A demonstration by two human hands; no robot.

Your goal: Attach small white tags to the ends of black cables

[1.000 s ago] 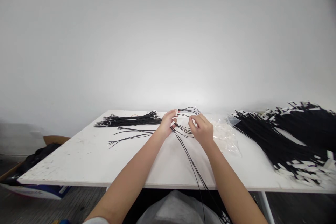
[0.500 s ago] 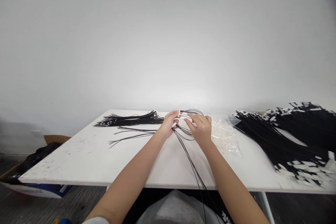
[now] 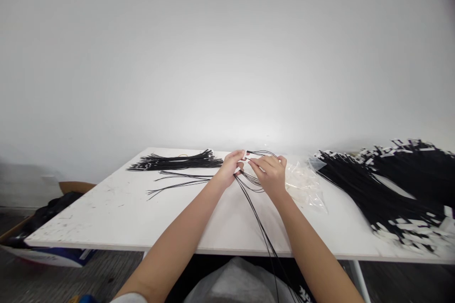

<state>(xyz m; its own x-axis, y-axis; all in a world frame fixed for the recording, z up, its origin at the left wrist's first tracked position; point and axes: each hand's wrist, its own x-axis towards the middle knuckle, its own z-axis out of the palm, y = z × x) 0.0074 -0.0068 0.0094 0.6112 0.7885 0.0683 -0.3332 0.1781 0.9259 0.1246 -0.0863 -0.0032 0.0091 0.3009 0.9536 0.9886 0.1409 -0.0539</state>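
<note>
Near the far edge of the white counter [image 3: 124, 218], the left hand [image 3: 229, 169] holds a small white connector [image 3: 244, 154] in its fingers; thin black wires [image 3: 263, 152] loop toward the right hand [image 3: 272, 173], whose fingers are pinched narrow, apparently on one wire end [image 3: 248, 159]. A long bundle of black wires [image 3: 177, 163] lies toward the far left corner (a larger black heap [image 3: 362, 189] occupies the right end). The step seems to be bringing wire to connector, calling for fine alignment.

The hands [image 3: 227, 170] [image 3: 272, 173] are bare, the sleeve [image 3: 130, 298] whitish.
</note>
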